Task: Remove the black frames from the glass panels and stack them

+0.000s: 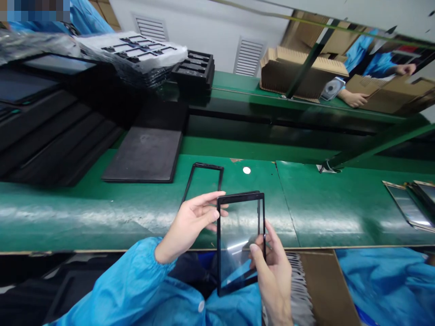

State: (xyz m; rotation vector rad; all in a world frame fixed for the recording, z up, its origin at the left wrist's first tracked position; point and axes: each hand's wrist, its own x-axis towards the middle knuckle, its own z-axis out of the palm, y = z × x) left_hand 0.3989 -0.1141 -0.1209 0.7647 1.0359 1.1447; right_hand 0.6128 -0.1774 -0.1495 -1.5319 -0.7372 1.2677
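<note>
My left hand (193, 222) pinches the left edge of a black-rimmed clear glass panel (238, 240) near its top corner. On the panel's right side, my right hand (273, 267) grips the edge, its thumb over the glass. A dark frame edge shows behind the panel, close against it. The panel is tilted upright above the front edge of the green bench (251, 181). Beyond my left hand, an empty black frame (208, 166) lies flat on the bench, its lower part hidden by the hand.
Dark foam sheets (144, 154) and stacked black trays (50, 136) stand at the left. More panels (408, 203) lie at the far right. A green post (370, 140) slants over the bench. Across it, a person's hands (355, 98) are beside cardboard dividers (299, 72).
</note>
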